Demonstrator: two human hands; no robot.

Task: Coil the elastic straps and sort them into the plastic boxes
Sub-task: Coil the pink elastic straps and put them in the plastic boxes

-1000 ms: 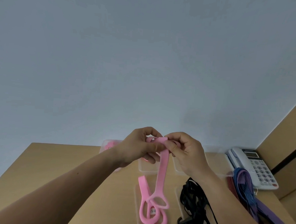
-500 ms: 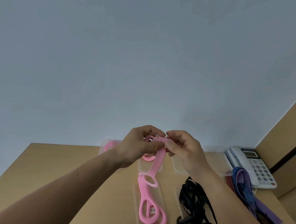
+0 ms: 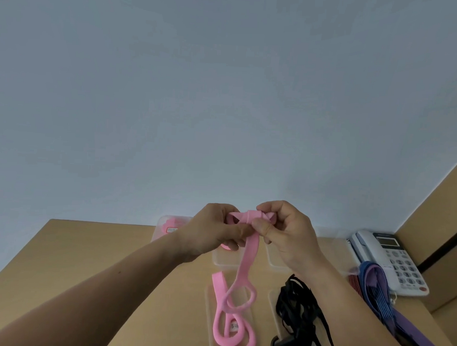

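Raised since before, both hands (image 3: 248, 232) pinching pink strap (image 3: 247, 255), tail dangling above table (image 3: 90, 266)

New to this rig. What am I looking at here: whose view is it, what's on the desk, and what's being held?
No robot here: a person works bare-handed, filmed by one wide-angle camera worn on the head, looking forward and down. The left hand and right hand both pinch the top of a pink strap, partly wound up there, with its tail hanging to the wooden desk. On the desk lie black straps, blue and purple straps, clear plastic boxes and a telephone.
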